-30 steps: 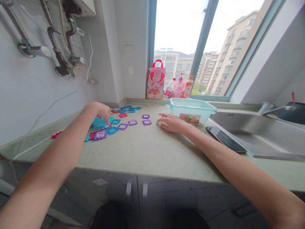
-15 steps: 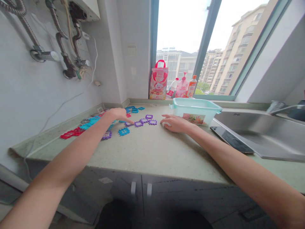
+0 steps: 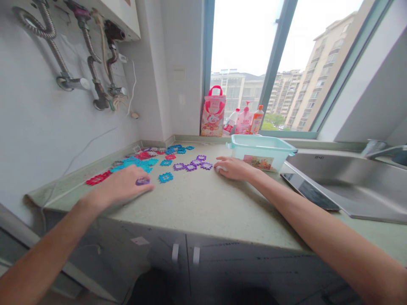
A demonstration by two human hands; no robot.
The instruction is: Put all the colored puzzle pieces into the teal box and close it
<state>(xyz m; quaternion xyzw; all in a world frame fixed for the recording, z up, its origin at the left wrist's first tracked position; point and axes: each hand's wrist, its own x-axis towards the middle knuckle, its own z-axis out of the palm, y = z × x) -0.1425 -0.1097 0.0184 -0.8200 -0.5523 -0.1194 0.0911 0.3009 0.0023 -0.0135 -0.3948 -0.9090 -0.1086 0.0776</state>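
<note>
My left hand hovers low over the near left of the green countertop, fingers closed around a purple plastic tile. Just beyond it lies a blue tile. Several flat, notched tiles in purple, blue and red are spread toward the back left corner. My right hand rests on the counter beside a pale teal plastic box, its fingers bent over a small white thing that I cannot identify.
A steel sink with a tap fills the right side; a dark phone lies on its rim. A pink bag and bottles stand on the window sill. Pipes and hoses hang on the left wall.
My left hand has pulled back from the tiles in the middle toward the near left, bringing a purple tile with it. My right hand has stayed in place.
</note>
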